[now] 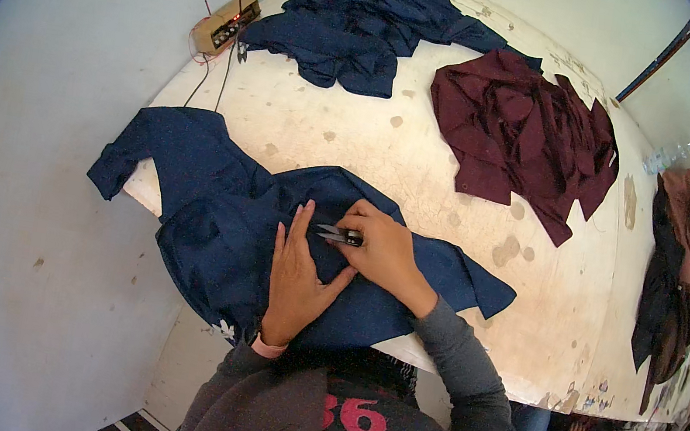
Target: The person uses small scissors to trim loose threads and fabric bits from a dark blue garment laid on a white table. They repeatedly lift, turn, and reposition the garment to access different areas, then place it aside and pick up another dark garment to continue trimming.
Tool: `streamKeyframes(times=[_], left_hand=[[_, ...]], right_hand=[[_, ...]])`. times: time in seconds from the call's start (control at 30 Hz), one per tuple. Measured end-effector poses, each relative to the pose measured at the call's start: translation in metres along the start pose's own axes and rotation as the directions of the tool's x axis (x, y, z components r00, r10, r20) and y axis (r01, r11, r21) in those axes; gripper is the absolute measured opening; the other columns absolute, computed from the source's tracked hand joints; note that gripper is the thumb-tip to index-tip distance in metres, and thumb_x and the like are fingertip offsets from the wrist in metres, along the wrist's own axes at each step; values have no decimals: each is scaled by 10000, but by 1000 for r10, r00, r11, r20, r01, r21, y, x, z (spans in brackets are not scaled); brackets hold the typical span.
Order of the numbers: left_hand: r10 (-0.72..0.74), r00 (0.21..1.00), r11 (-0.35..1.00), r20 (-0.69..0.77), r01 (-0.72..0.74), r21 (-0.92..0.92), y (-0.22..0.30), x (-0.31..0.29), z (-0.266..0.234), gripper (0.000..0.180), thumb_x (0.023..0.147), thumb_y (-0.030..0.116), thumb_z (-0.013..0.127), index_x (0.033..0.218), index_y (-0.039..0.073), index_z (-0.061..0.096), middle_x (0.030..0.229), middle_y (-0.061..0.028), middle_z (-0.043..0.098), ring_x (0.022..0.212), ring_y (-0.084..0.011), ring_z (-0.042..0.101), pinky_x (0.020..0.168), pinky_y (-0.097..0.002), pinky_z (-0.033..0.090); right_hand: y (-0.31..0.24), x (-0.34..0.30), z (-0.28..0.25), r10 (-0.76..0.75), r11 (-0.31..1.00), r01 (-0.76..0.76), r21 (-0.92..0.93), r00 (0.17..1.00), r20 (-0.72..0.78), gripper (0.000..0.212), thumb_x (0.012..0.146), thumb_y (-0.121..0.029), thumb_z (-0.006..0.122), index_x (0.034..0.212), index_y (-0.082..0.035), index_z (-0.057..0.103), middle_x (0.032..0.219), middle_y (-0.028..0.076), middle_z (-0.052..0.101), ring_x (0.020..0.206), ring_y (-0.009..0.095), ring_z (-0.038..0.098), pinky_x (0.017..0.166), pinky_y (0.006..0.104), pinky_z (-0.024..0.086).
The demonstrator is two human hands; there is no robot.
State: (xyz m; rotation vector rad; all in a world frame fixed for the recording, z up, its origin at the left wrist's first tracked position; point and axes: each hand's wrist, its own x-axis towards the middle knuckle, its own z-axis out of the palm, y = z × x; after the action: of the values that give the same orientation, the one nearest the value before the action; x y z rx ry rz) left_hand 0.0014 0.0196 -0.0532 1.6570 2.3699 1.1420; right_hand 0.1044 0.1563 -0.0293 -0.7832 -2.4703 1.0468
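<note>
1. Left hand (293, 283): spread flat on the navy garment (215, 228), thumb out.
2. Right hand (384, 252): pinching snips (342, 235) just beside it, blades pointing left.
3. That navy garment lies over the table's (356, 133) near edge.
4. Beyond: maroon garment (519, 134), right; more navy cloth (354, 27), farther.

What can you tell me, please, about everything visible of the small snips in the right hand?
The small snips show two narrow, pointed grey blades that look metallic, slightly parted, and a dark body, partly hidden in the grip of the right hand. They point toward the picture's left, tips just short of the left hand's fingers, above the navy garment. Whether the blades touch the cloth cannot be told.
</note>
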Motion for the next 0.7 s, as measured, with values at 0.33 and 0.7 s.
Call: streamKeyframes(times=[0.33,0.7], left_hand=[[-28,1000,998,3,28,-54,-12,-2,13,1088,751,397,882,1516,-48,250,1600,-194,338,1470,-396,363,1193,-602,268],[2,999,995,-40,-6,-99,-13,-3,12,1046,750,377,892,1501,-5,272,1571,-206,388,1459,-400,385,1187,-600,270]], right_hand=[[45,14,8,119,866,-118,486,992,30,268,859,-230,802,893,26,731,852,84,653,774,179,620,708,337,467],[4,18,-14,-13,1000,12,-14,993,-118,250,858,-236,774,969,-40,665,939,88,635,755,305,674,642,384,502]])
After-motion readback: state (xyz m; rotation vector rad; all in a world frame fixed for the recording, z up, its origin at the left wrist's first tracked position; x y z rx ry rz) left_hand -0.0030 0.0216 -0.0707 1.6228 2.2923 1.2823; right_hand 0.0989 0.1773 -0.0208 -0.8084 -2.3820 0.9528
